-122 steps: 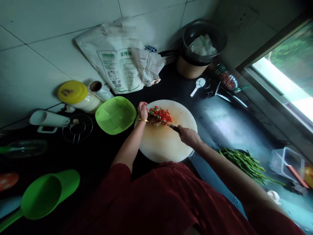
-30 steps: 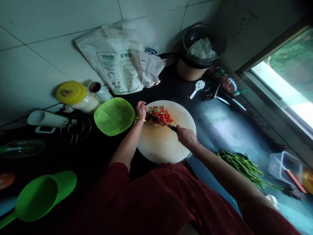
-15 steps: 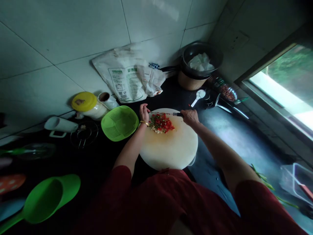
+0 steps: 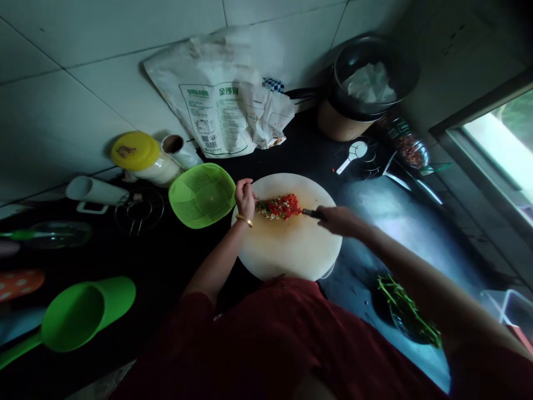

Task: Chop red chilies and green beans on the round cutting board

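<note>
A round white cutting board (image 4: 291,250) lies on the dark counter before me. On its far part sits a small pile of chopped red and green chilli (image 4: 280,206). My right hand (image 4: 339,218) is closed round the black handle of a knife (image 4: 311,212), whose blade runs left through the pile. My left hand (image 4: 245,197), a gold bangle on its wrist, rests at the pile's left end with fingers curled over the blade tip.
A green plastic basket (image 4: 202,195) sits left of the board. Behind are a printed white bag (image 4: 216,111), a yellow-lidded jar (image 4: 137,153) and a dark pot (image 4: 366,78). A green scoop (image 4: 79,316) lies near left; green beans (image 4: 406,308) at right.
The knife has come from the far rim of the board down onto the chilli pile, and my left hand has closed over its tip. The view shifted right.
</note>
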Motion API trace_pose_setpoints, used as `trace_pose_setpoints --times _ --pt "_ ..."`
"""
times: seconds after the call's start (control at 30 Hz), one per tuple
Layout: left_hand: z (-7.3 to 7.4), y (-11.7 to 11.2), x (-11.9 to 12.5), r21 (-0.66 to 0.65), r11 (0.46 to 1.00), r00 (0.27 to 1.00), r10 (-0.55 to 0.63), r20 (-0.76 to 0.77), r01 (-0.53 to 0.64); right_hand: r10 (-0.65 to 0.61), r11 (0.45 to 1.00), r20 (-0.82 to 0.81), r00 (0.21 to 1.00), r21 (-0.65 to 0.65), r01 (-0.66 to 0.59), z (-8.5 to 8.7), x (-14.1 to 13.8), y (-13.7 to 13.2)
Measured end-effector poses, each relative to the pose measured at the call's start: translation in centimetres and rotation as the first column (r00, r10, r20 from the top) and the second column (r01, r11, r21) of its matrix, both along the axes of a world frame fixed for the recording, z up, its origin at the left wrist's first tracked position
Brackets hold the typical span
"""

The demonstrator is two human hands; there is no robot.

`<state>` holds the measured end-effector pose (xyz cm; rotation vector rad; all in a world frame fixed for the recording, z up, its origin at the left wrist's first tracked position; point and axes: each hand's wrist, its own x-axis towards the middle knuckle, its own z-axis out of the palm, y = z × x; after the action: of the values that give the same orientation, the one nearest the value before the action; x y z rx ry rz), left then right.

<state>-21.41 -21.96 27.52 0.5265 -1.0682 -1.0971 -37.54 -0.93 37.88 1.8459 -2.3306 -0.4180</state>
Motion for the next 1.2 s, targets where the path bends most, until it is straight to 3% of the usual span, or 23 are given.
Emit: trace_pose_setpoints --times 0.07,0.17,0.27,0.33,0.43,0.57,0.67,0.77,0.87,0.97,1.1,1.2 --pt "1.0 -2.1 -0.7 0.000 0.998 0.997 -0.065 0.044 0.065 0.000 0.998 0.149 0.989 0.055 -0.008 -2.4 2.3 1.1" --pt "1.6 -3.9 -1.6 0.009 0.983 0.972 -0.180 0.152 0.181 -0.112 0.994 0.251 0.961 0.021 0.110 -6.0 5.0 1.7" --pt "1.2 -3.6 -1.7 -0.015 0.981 0.964 -0.186 0.190 0.192 -0.188 0.977 0.249 0.950 -0.050 0.207 -8.7 6.1 1.6" --pt "1.1 -3.0 -1.5 -0.068 0.985 0.973 -0.144 0.179 0.158 -0.219 0.966 0.253 0.942 -0.079 0.246 -9.5 6.0 1.6" --pt "1.6 -2.9 -1.6 -0.130 0.984 0.984 -0.105 0.143 0.124 -0.220 0.964 0.268 0.938 -0.086 0.251 -8.9 5.7 1.7" --pt "2.4 -4.0 -2.6 -0.054 0.981 0.979 -0.181 0.097 0.187 -0.197 0.967 0.149 0.969 -0.135 0.217 -6.7 6.0 1.6" --pt "2.3 -4.2 -3.1 -0.021 0.974 0.968 -0.222 0.113 0.226 -0.250 0.957 0.113 0.962 -0.124 0.263 -7.0 6.2 1.4" --pt "2.1 -3.9 -3.2 -0.098 0.977 0.977 -0.176 0.121 0.188 -0.273 0.949 0.149 0.950 -0.119 0.292 -7.8 5.7 1.3" --pt "2.2 -4.1 -3.5 -0.117 0.981 0.985 -0.149 0.084 0.158 -0.229 0.956 0.132 0.964 -0.156 0.248 -6.6 5.2 1.4" --pt "2.0 -4.7 -4.2 -0.041 0.983 0.983 -0.177 0.054 0.180 -0.206 0.959 0.066 0.976 -0.187 0.215 -5.3 4.8 1.4" --pt "1.8 -4.3 -4.5 -0.092 0.979 0.980 -0.172 0.097 0.181 -0.249 0.946 0.117 0.961 -0.185 0.268 -6.6 4.1 1.4" --pt "2.6 -3.9 -4.7 -0.164 0.973 0.985 -0.146 0.094 0.160 -0.241 0.941 0.157 0.958 -0.204 0.270 -6.9 3.6 1.6"
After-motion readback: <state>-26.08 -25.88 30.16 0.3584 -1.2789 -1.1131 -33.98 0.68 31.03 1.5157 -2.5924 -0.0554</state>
